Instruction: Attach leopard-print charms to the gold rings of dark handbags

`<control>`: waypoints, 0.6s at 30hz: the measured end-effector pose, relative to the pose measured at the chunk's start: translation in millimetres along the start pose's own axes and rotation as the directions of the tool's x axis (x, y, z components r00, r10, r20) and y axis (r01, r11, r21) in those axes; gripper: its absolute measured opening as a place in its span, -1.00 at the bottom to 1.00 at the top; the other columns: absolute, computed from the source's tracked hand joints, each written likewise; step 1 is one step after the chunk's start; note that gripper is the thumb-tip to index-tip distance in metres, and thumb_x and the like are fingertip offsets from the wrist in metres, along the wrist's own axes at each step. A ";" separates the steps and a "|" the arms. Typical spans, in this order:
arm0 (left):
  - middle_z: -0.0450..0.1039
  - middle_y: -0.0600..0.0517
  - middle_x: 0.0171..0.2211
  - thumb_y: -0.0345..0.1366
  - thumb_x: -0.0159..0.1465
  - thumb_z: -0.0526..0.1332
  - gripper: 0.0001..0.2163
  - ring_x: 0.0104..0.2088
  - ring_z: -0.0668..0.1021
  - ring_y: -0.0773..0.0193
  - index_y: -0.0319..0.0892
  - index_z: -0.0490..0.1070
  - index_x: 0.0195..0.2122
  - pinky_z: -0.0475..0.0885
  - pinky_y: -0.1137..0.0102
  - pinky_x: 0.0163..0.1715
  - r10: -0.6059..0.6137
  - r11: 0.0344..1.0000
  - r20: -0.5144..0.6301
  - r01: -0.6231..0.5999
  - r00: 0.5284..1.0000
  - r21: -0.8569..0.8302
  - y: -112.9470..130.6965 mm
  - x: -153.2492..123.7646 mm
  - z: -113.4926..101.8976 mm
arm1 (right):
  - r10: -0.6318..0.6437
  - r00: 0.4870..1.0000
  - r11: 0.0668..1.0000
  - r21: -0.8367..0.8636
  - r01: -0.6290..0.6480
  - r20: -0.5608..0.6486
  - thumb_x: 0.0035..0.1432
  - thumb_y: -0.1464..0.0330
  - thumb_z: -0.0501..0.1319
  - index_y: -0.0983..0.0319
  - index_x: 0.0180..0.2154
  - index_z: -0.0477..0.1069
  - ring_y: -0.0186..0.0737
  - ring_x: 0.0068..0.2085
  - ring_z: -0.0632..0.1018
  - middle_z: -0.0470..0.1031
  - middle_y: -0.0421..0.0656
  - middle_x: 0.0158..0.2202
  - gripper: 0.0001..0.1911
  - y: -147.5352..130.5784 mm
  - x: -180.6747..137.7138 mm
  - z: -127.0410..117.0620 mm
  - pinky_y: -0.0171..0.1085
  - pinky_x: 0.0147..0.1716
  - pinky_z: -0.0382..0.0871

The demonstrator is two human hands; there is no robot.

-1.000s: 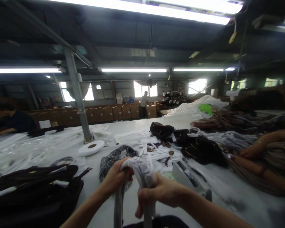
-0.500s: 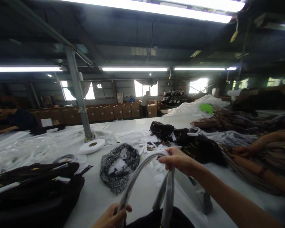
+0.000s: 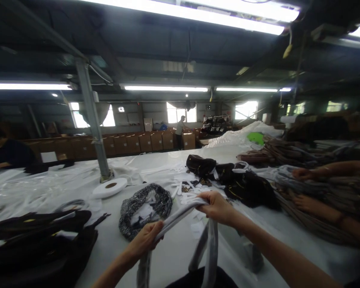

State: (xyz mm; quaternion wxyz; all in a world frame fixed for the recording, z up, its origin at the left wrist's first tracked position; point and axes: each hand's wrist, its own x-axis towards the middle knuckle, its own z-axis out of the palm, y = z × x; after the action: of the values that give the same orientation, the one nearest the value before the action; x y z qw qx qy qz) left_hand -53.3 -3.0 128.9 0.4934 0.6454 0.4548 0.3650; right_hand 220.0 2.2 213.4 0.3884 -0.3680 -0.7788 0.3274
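A black bag (image 3: 202,279) shows at the bottom edge, its handles covered in a whitish wrapping. My right hand (image 3: 217,208) grips the top of the wrapped bag handle (image 3: 180,216). Lower and to the left, my left hand (image 3: 148,238) is closed round the same handle, so the stretch between both hands runs nearly straight. The second handle strap (image 3: 199,248) rises from the bag below my right hand. Beyond my hands lies a black-and-white knitted cloth (image 3: 129,214) with white paper pieces in its middle.
Black bags (image 3: 39,248) lie at left, with more dark bags (image 3: 249,188) at centre right. A white tape roll (image 3: 109,188) rests near a metal post (image 3: 91,120). Another person's hands (image 3: 306,188) work among brown bags (image 3: 327,224) at right. Paper slips and small metal parts scatter mid-table.
My left hand has moved up along the handle, closer to my right hand, and the curved handle is now straighter between them. The neighbouring person's hand at right has shifted upward. The view moved slightly.
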 end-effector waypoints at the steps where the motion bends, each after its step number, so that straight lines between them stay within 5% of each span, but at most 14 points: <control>1: 0.30 0.10 -0.61 0.13 0.16 0.10 -0.53 -0.59 0.32 0.35 -0.26 0.45 -0.41 0.21 0.46 -0.57 0.028 0.999 -0.006 -0.028 1.000 0.026 6.1 2.3 -5.1 | -0.022 1.000 1.000 -0.020 0.022 -0.003 0.00 0.43 0.22 0.27 -0.47 0.44 -0.40 -0.52 0.30 0.27 -0.32 -0.58 -0.95 -0.1 -0.1 2.0 -0.41 -0.53 0.13; 3: 0.45 -0.03 -0.21 0.07 0.11 0.21 -0.47 -0.22 0.45 0.18 -0.14 0.34 0.02 0.32 0.41 -0.27 0.127 0.989 -0.013 -0.126 0.992 0.078 31.1 8.7 -11.8 | -0.064 0.998 0.997 -0.042 0.064 0.010 0.00 0.44 0.23 0.25 -0.45 0.44 -0.37 -0.48 0.32 0.31 -0.32 -0.56 -0.98 -3.3 4.5 8.5 -0.40 -0.48 0.14; 5: 0.29 -0.05 0.08 0.01 0.09 0.27 -0.25 0.03 0.35 0.11 -0.01 -0.03 0.26 0.26 0.35 -0.04 0.277 0.944 0.042 -0.280 0.960 0.175 65.9 16.4 -9.2 | -0.091 0.995 0.995 -0.040 0.093 0.032 0.00 0.44 0.24 0.24 -0.43 0.44 -0.36 -0.45 0.36 0.36 -0.31 -0.52 -0.98 -7.9 14.5 15.9 -0.40 -0.44 0.17; 7: 0.35 -0.02 0.00 -0.09 0.08 0.31 -0.17 -0.08 0.42 0.16 -0.02 -0.15 0.28 0.29 0.35 -0.09 0.301 0.884 0.192 -0.349 0.934 0.311 98.0 23.7 0.2 | -0.097 0.995 0.995 -0.027 0.098 0.029 -0.03 0.46 0.25 0.23 -0.39 0.42 -0.35 -0.42 0.38 0.39 -0.30 -0.48 -0.92 -10.2 25.7 21.2 -0.41 -0.43 0.18; 9: 0.42 0.07 -0.27 -0.11 0.14 0.25 -0.43 -0.34 0.44 0.27 -0.10 0.16 0.16 0.32 0.43 -0.32 0.217 0.847 0.272 -0.320 0.937 0.425 117.7 29.8 8.3 | -0.071 0.997 0.997 -0.010 0.072 0.015 -0.07 0.47 0.27 0.21 -0.29 0.37 -0.38 -0.48 0.35 0.36 -0.34 -0.51 -0.77 -6.9 33.1 23.9 -0.42 -0.48 0.16; 11: 0.33 0.13 -0.50 -0.11 0.17 0.20 -0.71 -0.52 0.34 0.36 -0.19 0.44 -0.20 0.23 0.49 -0.51 0.147 0.825 0.291 -0.280 0.945 0.491 123.0 34.3 8.0 | -0.023 0.999 1.000 0.017 0.023 0.037 -0.10 0.46 0.29 0.20 -0.19 0.29 -0.40 -0.55 0.30 0.31 -0.39 -0.56 -0.63 3.6 33.5 26.4 -0.43 -0.57 0.11; 14: 0.21 0.16 -0.61 -0.09 0.14 0.21 -0.72 -0.57 0.26 0.39 -0.21 0.40 -0.52 0.13 0.50 -0.57 0.122 0.799 0.230 -0.233 0.966 0.554 115.1 37.6 -9.1 | 0.059 0.992 0.996 0.062 -0.066 0.111 -0.10 0.45 0.29 0.19 -0.21 0.28 -0.42 -0.54 0.31 0.32 -0.38 -0.53 -0.64 31.2 21.0 37.8 -0.46 -0.58 0.13; 18: 0.21 0.15 -0.65 0.05 0.16 0.13 -0.62 -0.62 0.26 0.38 -0.18 0.31 -0.56 0.11 0.51 -0.63 0.079 0.786 0.080 -0.112 0.994 0.608 99.6 38.0 -42.2 | 0.211 0.936 0.966 0.087 -0.244 0.284 -0.11 0.39 0.32 0.24 -0.35 0.40 -0.40 -0.50 0.40 0.42 -0.31 -0.49 -0.80 81.4 -1.5 64.5 -0.47 -0.55 0.25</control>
State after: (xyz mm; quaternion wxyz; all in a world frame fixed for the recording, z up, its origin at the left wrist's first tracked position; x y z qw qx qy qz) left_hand -57.4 35.9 236.7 0.2503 0.8013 0.5026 0.2064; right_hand 192.0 28.5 116.9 0.2587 -0.3830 -0.7558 0.4638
